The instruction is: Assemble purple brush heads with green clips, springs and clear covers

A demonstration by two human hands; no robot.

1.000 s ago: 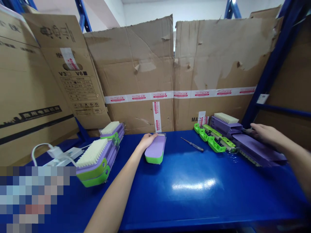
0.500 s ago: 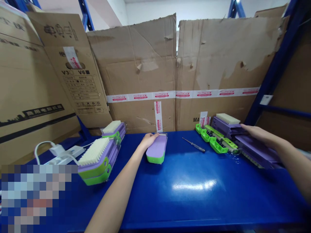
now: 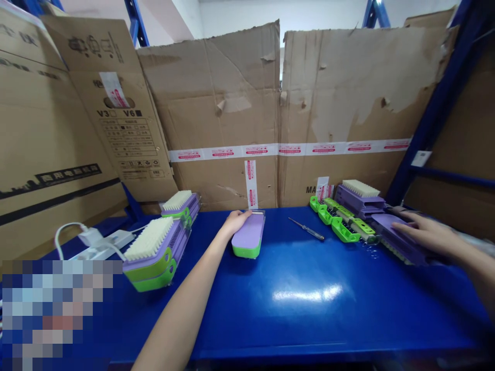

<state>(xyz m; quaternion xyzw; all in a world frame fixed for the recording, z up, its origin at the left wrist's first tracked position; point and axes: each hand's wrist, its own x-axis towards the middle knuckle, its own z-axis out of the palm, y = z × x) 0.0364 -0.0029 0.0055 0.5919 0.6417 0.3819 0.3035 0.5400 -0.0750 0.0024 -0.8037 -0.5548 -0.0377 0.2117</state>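
Note:
My left hand (image 3: 236,222) is closed on the far left edge of a purple-and-green case (image 3: 248,234), which lies flat on the blue table (image 3: 305,324). At the right, my right hand (image 3: 427,232) grips a smooth purple panel (image 3: 386,226), thumb on its top face; its other fingers are partly hidden. That panel rests among stacked purple parts, with pale bristles showing beneath. Just behind stands a purple block topped by a cream bristle pad (image 3: 359,188). Beside the stack lie several bright green end pieces (image 3: 344,231) and lime strips (image 3: 353,225).
A screwdriver (image 3: 307,230) lies between the hands. At left stand bristle-topped purple-and-green brushes (image 3: 150,252), near a white power strip (image 3: 106,245) with a plugged-in cable. Cardboard sheets (image 3: 224,113) wall the back, and a blue post (image 3: 425,113) rises at right.
My right hand has come down from beside the bristle-topped block onto the purple panel in front. My left hand keeps its hold on the case.

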